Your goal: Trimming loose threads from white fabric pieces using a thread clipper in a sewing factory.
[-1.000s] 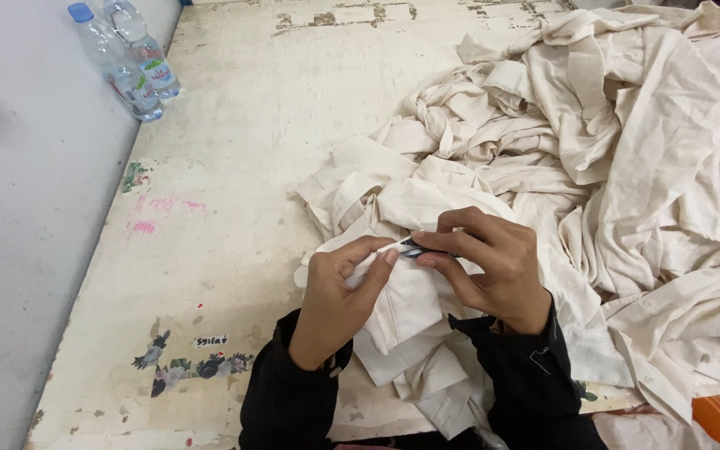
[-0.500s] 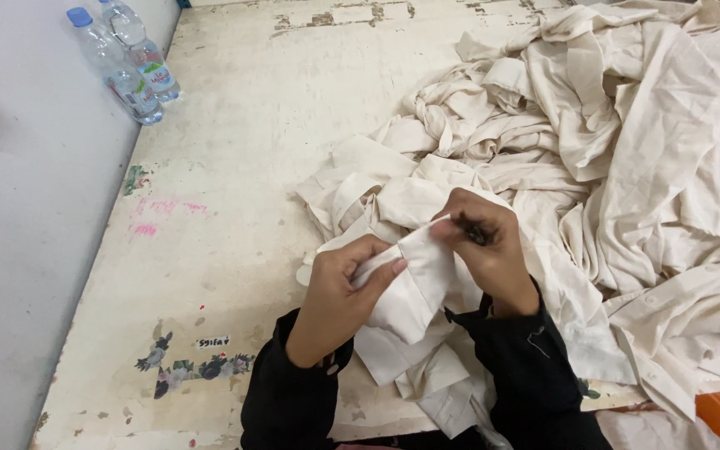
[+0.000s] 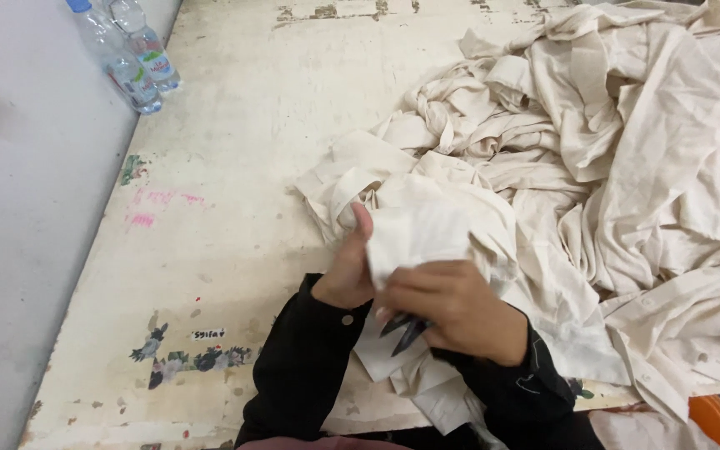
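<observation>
The left hand (image 3: 347, 275) gripped a folded piece of cream cloth (image 3: 417, 237) from its left side, thumb raised along the cloth edge and the remaining fingers hidden behind the fabric. The cloth piece stood nearly upright between the two hands, its long axis running from the near table edge toward the far side, with its upper end pointing away from the person and its lower end hanging below the hands toward the table edge. The right hand (image 3: 456, 310) was closed, fingers curled together over the lower part of the cloth, and held small dark snips (image 3: 406, 331) in its grip. The snips' two blades were slightly parted and pointed down and to the left, toward the near edge, their long axis lying on a diagonal; the tips lay against the cloth beneath the hand. Both forearms wore black sleeves (image 3: 310, 367), the left cuff bearing a small button. The held cloth sat at the near end of a large heap (image 3: 618, 158) of like cream fabric that covered the right half of the table (image 3: 235, 167). The tabletop was worn and cream-coloured, with pink marks and a strip of flower stickers near its left edge. Two plastic bottles (image 3: 131, 54) stood on the floor just beside the far left corner of the table.
</observation>
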